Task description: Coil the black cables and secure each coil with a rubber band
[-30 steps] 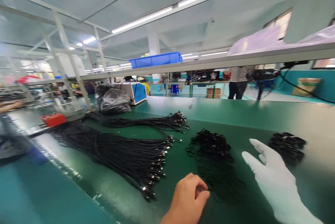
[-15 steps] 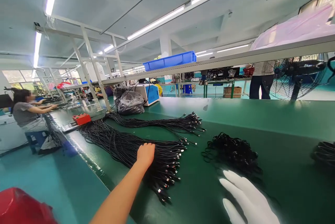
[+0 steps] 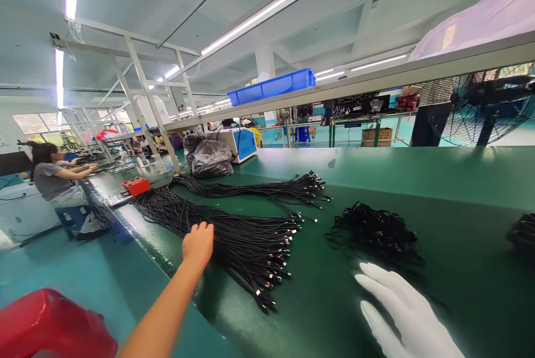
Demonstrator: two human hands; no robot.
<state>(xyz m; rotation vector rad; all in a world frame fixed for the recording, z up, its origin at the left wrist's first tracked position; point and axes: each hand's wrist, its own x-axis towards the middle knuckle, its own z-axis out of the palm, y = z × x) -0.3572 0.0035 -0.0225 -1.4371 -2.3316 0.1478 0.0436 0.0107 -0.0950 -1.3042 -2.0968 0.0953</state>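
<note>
My left hand [image 3: 198, 245] is closed over the near bundle of black cables [image 3: 246, 241], its fingers curled down among them. The bundle lies along the bench, and its small metal plug ends fan out to the right. Behind it stretches a second, thinner bundle of black cables [image 3: 267, 190]. My right hand [image 3: 399, 308], in a white glove, hovers open with fingers spread and nothing between them. Just beyond its fingertips lies a tangled heap of thin black loops [image 3: 374, 230], which it does not visibly grip.
A red box with buttons [image 3: 136, 185] sits at the cables' far end. Behind are a dark plastic bag [image 3: 211, 158] and a blue-white machine [image 3: 240, 144]. A shelf [image 3: 355, 87] carrying a blue tray [image 3: 271, 87] crosses above. A co-worker [image 3: 62, 174] sits at left.
My left hand has slid left along the near bundle, away from the plug ends. My right hand keeps its spread pose near the black loops. The camera view has shifted slightly.
</note>
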